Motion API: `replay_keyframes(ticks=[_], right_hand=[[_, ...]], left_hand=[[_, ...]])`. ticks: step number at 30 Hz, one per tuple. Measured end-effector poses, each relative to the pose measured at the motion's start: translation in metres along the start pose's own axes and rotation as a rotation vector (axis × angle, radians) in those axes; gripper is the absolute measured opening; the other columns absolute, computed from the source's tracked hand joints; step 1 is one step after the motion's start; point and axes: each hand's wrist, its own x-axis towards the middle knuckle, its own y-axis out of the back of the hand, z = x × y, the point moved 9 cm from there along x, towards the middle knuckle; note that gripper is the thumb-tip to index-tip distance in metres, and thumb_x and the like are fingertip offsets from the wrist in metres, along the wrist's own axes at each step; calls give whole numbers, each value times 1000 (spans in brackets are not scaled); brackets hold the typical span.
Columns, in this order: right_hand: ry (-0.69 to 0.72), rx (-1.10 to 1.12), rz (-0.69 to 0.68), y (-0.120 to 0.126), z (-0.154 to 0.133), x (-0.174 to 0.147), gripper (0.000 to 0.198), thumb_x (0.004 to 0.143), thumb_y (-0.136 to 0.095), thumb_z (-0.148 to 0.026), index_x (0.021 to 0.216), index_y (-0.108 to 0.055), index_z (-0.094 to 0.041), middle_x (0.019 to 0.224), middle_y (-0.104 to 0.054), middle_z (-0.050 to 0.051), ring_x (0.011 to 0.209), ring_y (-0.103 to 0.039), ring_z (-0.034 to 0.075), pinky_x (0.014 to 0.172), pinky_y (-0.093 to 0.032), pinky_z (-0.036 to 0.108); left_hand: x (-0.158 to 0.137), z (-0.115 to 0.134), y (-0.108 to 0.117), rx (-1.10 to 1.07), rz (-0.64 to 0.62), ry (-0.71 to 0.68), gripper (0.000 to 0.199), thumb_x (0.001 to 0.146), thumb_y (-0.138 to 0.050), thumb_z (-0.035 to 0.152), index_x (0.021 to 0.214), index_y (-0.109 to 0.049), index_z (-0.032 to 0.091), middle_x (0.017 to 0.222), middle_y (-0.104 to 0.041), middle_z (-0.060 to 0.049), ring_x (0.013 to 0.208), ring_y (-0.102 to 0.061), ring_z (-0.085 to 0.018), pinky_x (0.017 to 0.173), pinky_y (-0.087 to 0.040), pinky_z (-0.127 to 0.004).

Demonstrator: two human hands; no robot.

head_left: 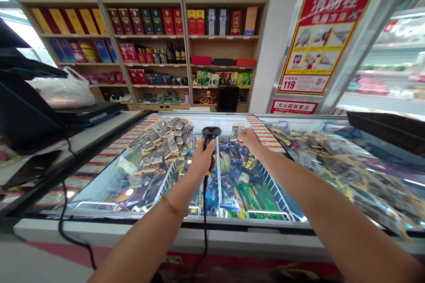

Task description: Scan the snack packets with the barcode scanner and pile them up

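My left hand point(201, 159) is wrapped round the handle of a black corded barcode scanner point(211, 131), held upright over the glass-topped chest freezer. Its cord point(205, 225) hangs down past the front edge. Farther right, my right hand point(249, 138) reaches out and pinches the edge of a small clear-fronted packet point(236, 131) with tan edges. Left of the scanner, a heap of similar packets point(166, 139) lies on the freezer glass. Below the glass, wire baskets point(219, 177) hold bagged goods in blue and green wrappers.
More packets point(345, 163) are spread on the right-hand freezer lid, near a dark tray point(385, 128). A scale point(91, 112) bearing a white plastic bag point(66, 88) stands at left. Behind, shelves point(142, 35) carry boxed goods. A red sign point(327, 40) hangs on the wall.
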Motion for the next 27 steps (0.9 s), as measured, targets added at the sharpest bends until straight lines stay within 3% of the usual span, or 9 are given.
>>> replay_keyframes(ticks=[3,8,12,15,18,21,24,27], right_hand=[[-72,78,-69,-46,-22,2,26,78,-85,-26,94,-64,-20,70,-74,-1,51,-70,14,45,-52,20],[-113,162,-201,-160,-63,11,24,76,-89,-20,84,-67,-17,65,-72,0,51,-70,14,46,-57,21],[-153,189,-290,-244,-75,14,21,80,-88,-23,82,-68,-17,62,-70,0,53,-71,14,49,-59,21],[-177,204,-326,-276,-74,8,25,82,-86,-23,100,-70,-15,69,-73,2,62,-75,16,62,-64,26],[-195,213,-309,-275,-70,2,39,86,-82,-19,121,-65,-14,78,-75,3,65,-76,17,68,-66,30],[-165,211,-282,-249,-68,-3,39,87,-79,-17,124,-64,-17,93,-76,5,68,-77,17,72,-67,32],[-115,197,-237,-203,-67,-5,30,87,-77,-15,115,-68,-18,106,-74,6,71,-78,18,77,-68,36],[-93,157,-177,-141,-58,-10,20,85,-77,-14,104,-70,-18,104,-74,6,69,-78,17,79,-67,39]], left_hand=[[1,27,65,-11,186,-46,49,74,-74,63,87,-52,21,64,-58,5,36,-47,-8,34,-34,-22],[-11,53,156,-8,400,-58,42,76,-71,57,85,-51,21,64,-58,5,38,-49,-9,35,-37,-22],[-22,65,198,1,476,-81,38,78,-70,53,84,-51,21,64,-57,5,39,-49,-9,35,-39,-22],[-27,68,215,4,510,-71,35,79,-68,51,85,-52,21,63,-57,5,39,-49,-10,34,-38,-22],[-29,66,218,3,515,-51,35,81,-67,52,83,-51,21,63,-57,5,38,-49,-10,34,-38,-22],[-25,60,207,-8,484,-39,37,79,-70,53,83,-51,21,65,-58,4,40,-49,-9,36,-40,-22],[-18,49,182,-43,434,-17,38,78,-70,53,86,-52,21,65,-58,4,40,-49,-10,36,-40,-22],[-9,39,141,-76,358,-7,41,76,-73,55,85,-51,21,64,-58,4,40,-49,-10,35,-39,-23]])
